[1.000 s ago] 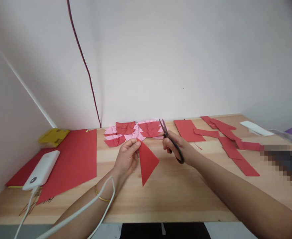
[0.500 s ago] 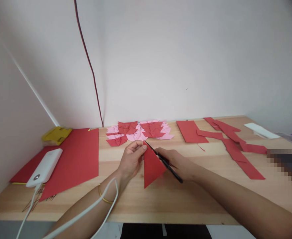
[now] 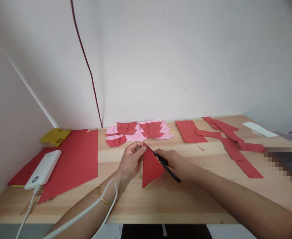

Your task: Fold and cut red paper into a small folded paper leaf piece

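Between thumb and fingers my left hand [image 3: 132, 157] pinches the top corner of a red paper triangle [image 3: 149, 169], which hangs point up over the table. My right hand [image 3: 173, 161] is closed around black-handled scissors [image 3: 169, 171]. Their blades lie along the triangle's right slanting edge and reach up close to my left thumb. Whether the blades are parted I cannot tell. Behind my hands, several folded red paper pieces [image 3: 126, 128] and pink paper pieces [image 3: 135, 136] with jagged edges lie in overlapping rows.
Large red sheets [image 3: 81, 159] lie at left, with a white power bank [image 3: 43, 169] and a yellow packet [image 3: 55, 137]. A white cable [image 3: 86, 217] crosses my left forearm. At right are a red paper piece [image 3: 189, 131], red strips [image 3: 243, 162] and a white strip [image 3: 259, 129].
The view has shifted slightly. Both hands keep nearly the same hold on the triangle and the scissors, and the scissors sit almost unchanged along the paper's edge.
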Action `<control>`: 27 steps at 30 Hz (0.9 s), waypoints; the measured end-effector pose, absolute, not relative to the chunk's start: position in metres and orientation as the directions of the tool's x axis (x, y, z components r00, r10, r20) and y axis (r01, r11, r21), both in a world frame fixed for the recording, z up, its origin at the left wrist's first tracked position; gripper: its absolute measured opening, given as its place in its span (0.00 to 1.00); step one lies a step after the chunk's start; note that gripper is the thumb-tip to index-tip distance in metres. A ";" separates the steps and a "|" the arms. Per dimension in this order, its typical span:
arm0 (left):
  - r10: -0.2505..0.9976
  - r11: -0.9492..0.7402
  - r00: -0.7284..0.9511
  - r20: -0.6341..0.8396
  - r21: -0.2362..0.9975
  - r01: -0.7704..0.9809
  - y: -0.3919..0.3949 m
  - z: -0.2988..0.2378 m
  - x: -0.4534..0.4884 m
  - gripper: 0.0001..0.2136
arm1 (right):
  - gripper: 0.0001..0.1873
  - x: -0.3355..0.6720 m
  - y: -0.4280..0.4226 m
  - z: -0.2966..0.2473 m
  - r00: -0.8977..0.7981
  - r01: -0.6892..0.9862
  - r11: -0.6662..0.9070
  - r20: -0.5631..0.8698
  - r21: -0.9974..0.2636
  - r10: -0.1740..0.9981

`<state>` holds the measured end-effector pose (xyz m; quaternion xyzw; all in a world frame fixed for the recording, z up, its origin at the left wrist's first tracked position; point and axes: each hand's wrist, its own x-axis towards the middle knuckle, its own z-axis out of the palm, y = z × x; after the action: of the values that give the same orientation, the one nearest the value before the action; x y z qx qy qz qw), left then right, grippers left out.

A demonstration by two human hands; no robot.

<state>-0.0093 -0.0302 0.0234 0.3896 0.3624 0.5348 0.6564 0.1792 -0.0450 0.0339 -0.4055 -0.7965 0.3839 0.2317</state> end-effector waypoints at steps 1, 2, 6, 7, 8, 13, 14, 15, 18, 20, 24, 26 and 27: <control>0.984 0.126 0.165 -0.061 0.901 -0.416 -0.030 0.023 -0.009 0.10 | 0.11 0.179 -0.045 0.034 -0.557 0.487 0.372 0.047 -0.790 0.829; 0.984 0.127 0.164 -0.064 0.901 -0.414 -0.030 0.023 -0.009 0.10 | 0.10 0.179 -0.045 0.033 -0.550 0.506 0.367 0.036 -0.780 0.835; 0.982 0.143 0.174 -0.075 0.897 -0.417 -0.028 0.021 -0.009 0.10 | 0.09 0.179 -0.044 0.031 -0.524 0.564 0.347 0.000 -0.749 0.852; 0.982 0.145 0.173 -0.077 0.895 -0.422 -0.028 0.021 -0.009 0.10 | 0.08 0.180 -0.044 0.031 -0.517 0.574 0.339 -0.008 -0.745 0.856; 0.981 0.150 0.175 -0.082 0.892 -0.426 -0.028 0.021 -0.009 0.10 | 0.08 0.180 -0.044 0.029 -0.511 0.579 0.331 -0.015 -0.745 0.859; 0.965 0.219 0.228 -0.127 0.871 -0.439 -0.029 0.025 -0.010 0.10 | 0.09 0.178 -0.043 0.024 -0.511 0.531 0.321 0.005 -0.784 0.859; 0.962 0.229 0.238 -0.132 0.867 -0.442 -0.029 0.026 -0.010 0.11 | 0.11 0.177 -0.042 0.023 -0.503 0.512 0.326 0.030 -0.795 0.864; 0.962 0.231 0.239 -0.134 0.864 -0.447 -0.028 0.026 -0.011 0.11 | 0.13 0.177 -0.041 0.024 -0.488 0.494 0.331 0.058 -0.804 0.871; 0.972 0.197 0.207 -0.111 0.864 -0.464 -0.025 0.027 -0.012 0.11 | 0.17 0.178 -0.038 0.031 -0.432 0.478 0.350 0.132 -0.805 0.892; 0.985 0.148 0.148 -0.087 0.866 -0.477 -0.022 0.028 -0.014 0.11 | 0.15 0.185 -0.034 0.038 -0.430 0.533 0.383 0.148 -0.755 0.890; 0.996 0.067 -0.011 -0.084 0.863 -0.500 -0.012 0.029 -0.021 0.12 | 0.14 0.221 -0.023 0.045 -0.416 0.756 0.357 0.019 -0.548 0.909; 0.993 0.054 -0.061 -0.100 0.850 -0.524 -0.008 0.031 -0.024 0.12 | 0.11 0.247 -0.017 0.043 -0.332 0.837 0.287 -0.014 -0.466 0.943; 0.992 0.051 -0.074 -0.107 0.841 -0.538 -0.007 0.031 -0.026 0.13 | 0.10 0.260 -0.014 0.041 -0.315 0.846 0.277 -0.008 -0.456 0.949</control>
<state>-0.0258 -0.0071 0.0309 0.2939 0.3854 0.6231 0.6138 0.2597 -0.0142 0.0406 -0.5696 -0.7877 0.1923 0.1341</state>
